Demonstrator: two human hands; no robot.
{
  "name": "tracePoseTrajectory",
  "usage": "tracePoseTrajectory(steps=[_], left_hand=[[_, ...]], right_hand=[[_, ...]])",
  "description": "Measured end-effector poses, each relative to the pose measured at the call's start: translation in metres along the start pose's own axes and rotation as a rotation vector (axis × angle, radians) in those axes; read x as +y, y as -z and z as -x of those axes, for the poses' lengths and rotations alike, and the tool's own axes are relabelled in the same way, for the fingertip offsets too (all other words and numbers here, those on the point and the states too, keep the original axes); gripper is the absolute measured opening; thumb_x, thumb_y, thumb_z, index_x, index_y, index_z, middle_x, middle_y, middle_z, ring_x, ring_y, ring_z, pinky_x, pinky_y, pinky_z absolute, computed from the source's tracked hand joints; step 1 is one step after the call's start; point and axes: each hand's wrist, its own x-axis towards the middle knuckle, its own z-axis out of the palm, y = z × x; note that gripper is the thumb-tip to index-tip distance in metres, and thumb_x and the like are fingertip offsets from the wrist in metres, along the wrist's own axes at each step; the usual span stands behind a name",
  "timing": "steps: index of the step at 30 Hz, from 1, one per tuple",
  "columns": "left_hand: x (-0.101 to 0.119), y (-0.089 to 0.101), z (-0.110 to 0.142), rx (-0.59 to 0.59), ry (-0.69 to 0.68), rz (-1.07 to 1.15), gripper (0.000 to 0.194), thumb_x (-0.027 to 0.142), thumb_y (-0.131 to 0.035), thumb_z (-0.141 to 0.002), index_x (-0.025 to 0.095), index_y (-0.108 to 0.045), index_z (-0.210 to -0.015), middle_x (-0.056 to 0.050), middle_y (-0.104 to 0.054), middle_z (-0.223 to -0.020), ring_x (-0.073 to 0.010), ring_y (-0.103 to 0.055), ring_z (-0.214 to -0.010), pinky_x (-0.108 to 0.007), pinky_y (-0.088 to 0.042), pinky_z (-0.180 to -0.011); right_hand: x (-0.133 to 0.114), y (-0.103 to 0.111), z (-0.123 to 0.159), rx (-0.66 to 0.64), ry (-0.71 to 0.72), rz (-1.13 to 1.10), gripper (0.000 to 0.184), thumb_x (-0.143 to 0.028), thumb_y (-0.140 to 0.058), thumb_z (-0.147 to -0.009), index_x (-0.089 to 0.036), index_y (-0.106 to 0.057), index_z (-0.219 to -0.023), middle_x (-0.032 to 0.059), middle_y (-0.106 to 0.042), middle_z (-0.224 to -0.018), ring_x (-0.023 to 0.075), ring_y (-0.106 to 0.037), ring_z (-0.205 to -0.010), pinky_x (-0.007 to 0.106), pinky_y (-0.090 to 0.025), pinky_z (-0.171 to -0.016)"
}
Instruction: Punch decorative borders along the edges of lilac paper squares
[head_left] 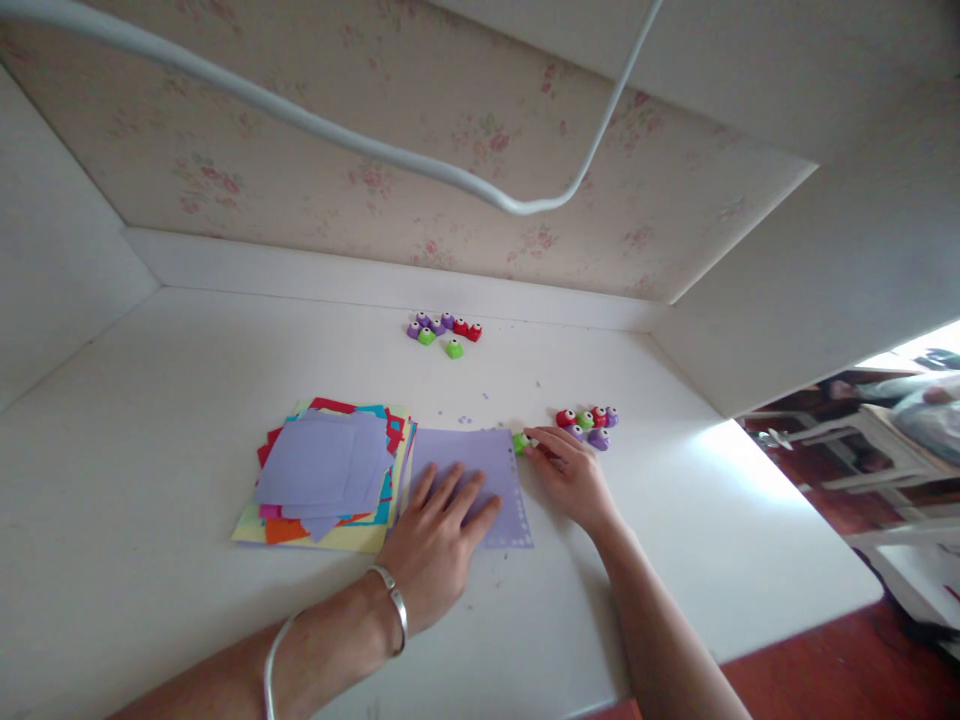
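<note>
a white tabletop point(187, 420) is backed by rose-patterned wallpaper point(300, 160). a flat purple paper sheet point(489, 453) is pressed by the left hand point(439, 555), palm down, fingers spread, nothing gripped. at the sheet's upper right edge, a small green plastic punch point(519, 443) is pinched in the right hand point(568, 475), fingers bent.
</note>
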Motion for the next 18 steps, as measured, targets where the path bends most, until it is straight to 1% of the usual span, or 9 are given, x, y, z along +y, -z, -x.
tracePoseTrajectory(steps=[6, 11, 14, 18], left_hand=[[0.0003, 0.0006, 0.0004, -0.006, -0.006, 0.003, 0.053, 0.017, -0.047, -0.091, 0.029, -0.048, -0.142, -0.006, -0.043, -0.152, -0.0318, -0.035, -0.140, -0.058, -0.023, -0.117], [-0.0013, -0.0024, 0.0005, 0.019, -0.014, 0.003, 0.054, 0.017, -0.048, -0.090, 0.030, -0.047, -0.143, -0.006, -0.043, -0.151, -0.0318, -0.036, -0.140, -0.058, -0.023, -0.117], [-0.0015, -0.0026, 0.0003, 0.024, -0.014, 0.003, 0.054, 0.017, -0.049, -0.090, 0.030, -0.047, -0.143, -0.006, -0.043, -0.151, -0.0313, -0.035, -0.140, -0.057, -0.022, -0.117], [-0.0012, -0.0019, 0.0006, 0.020, -0.015, 0.005, 0.054, 0.018, -0.048, -0.091, 0.030, -0.047, -0.143, -0.006, -0.043, -0.151, -0.0310, -0.035, -0.140, -0.056, -0.021, -0.117]], right_hand=[[0.0002, 0.0001, 0.0001, -0.003, -0.014, 0.007, 0.023, -0.027, -0.057, -0.093, -0.025, -0.069, -0.112, 0.0062, -0.070, -0.112, 0.0193, -0.069, -0.094, 0.032, -0.057, -0.082], [0.0019, -0.0015, 0.0000, 0.006, -0.020, -0.017, 0.023, -0.030, -0.056, -0.093, -0.024, -0.070, -0.111, 0.0073, -0.070, -0.111, 0.0183, -0.069, -0.088, 0.030, -0.058, -0.076], [0.0020, -0.0017, -0.0006, 0.005, -0.016, -0.003, 0.023, -0.031, -0.055, -0.094, -0.023, -0.069, -0.111, 0.0080, -0.070, -0.111, 0.0178, -0.069, -0.084, 0.031, -0.058, -0.076], [-0.0007, -0.0005, -0.0012, 0.001, -0.007, 0.010, 0.023, -0.031, -0.055, -0.095, -0.023, -0.069, -0.111, 0.0083, -0.070, -0.111, 0.0193, -0.069, -0.090, 0.031, -0.058, -0.078]])
